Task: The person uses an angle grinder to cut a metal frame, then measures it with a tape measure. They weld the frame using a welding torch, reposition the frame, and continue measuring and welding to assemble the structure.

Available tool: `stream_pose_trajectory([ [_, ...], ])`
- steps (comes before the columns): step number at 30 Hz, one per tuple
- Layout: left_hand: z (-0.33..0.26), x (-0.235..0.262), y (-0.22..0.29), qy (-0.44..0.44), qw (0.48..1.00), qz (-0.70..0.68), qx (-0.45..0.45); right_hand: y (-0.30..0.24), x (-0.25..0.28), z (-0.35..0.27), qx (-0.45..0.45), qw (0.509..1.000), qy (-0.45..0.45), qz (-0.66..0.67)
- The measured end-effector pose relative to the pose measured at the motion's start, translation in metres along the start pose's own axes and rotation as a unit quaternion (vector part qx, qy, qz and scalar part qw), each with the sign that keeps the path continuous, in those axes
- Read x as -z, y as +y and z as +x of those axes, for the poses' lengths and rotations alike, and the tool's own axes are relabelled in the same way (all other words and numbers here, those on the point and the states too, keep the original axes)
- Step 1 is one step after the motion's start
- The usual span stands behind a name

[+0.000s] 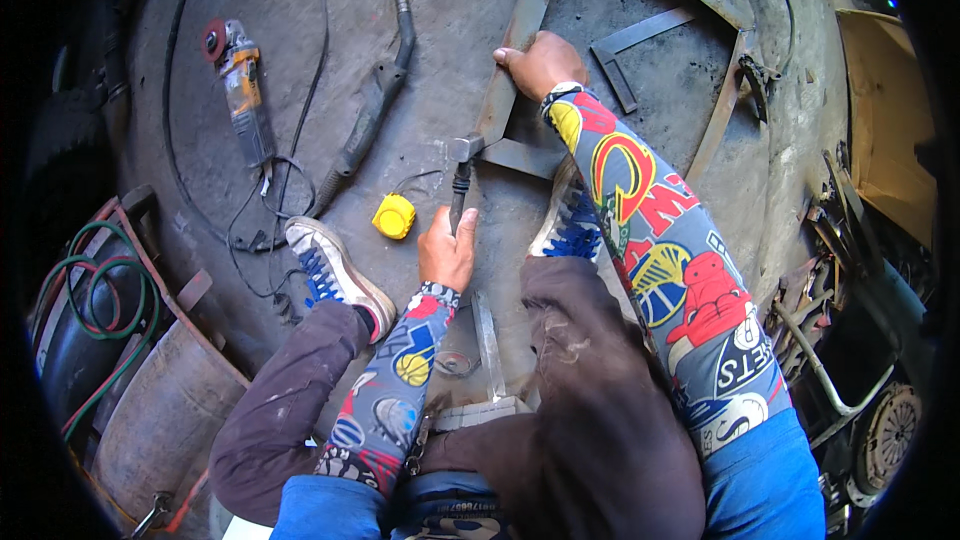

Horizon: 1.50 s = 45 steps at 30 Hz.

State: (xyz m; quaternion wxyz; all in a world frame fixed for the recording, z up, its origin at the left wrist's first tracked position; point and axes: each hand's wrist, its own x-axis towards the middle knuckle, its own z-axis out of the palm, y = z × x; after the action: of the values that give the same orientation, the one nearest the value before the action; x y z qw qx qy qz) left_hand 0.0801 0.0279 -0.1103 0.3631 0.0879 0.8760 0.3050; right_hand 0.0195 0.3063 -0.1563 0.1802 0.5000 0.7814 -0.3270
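My left hand [447, 252] is closed round the black handle of a hammer [460, 185]. The hammer's steel head is at the near corner of a welded metal frame [533, 2], seemingly touching it. Farther up, my right hand [547, 64] grips the left bar of this frame, thumb on the near side and the other fingers partly hidden. The frame lies on the concrete floor, its near bar running toward my right shoe [567, 215]. Left of the hammer rests a yellow tape measure [394, 216].
An angle grinder [243, 95] and a welding torch [372, 115] lie to the left among black cables. A small angled metal piece [640, 45] sits inside the frame. Rusty cylinder [165, 410] with hoses stands at lower left; scrap metal and a clutch-like disc [888, 430] crowd the right.
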Motion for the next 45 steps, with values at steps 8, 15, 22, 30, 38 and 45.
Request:
stream_pose_trajectory([
  [8, 0.0, 0.0, -0.003, 0.023, 0.998, 0.052, -0.028, -0.001, 0.002, 0.0, -0.026, 1.0, -0.012, -0.001],
  [15, -0.01, 0.007, -0.005, 0.042, 0.997, -0.063, -0.034, -0.001, 0.003, 0.001, -0.025, 1.0, -0.016, -0.001],
  [22, -0.014, 0.007, -0.04, 0.057, 0.998, 0.031, 0.024, 0.003, 0.007, -0.011, -0.011, 1.0, 0.004, 0.02],
  [30, -0.056, 0.038, -0.093, 0.047, 0.989, 0.126, -0.063, 0.053, 0.024, -0.063, 0.082, 0.979, 0.051, 0.18],
  [38, 0.043, 0.072, -0.088, 0.041, 0.95, 0.299, -0.084, 0.071, -0.004, -0.145, 0.181, 0.931, -0.139, 0.283],
  [45, 0.018, 0.081, 0.027, -0.132, 0.939, -0.314, -0.038, 0.054, 0.004, -0.16, 0.09, 0.809, -0.396, 0.425],
])
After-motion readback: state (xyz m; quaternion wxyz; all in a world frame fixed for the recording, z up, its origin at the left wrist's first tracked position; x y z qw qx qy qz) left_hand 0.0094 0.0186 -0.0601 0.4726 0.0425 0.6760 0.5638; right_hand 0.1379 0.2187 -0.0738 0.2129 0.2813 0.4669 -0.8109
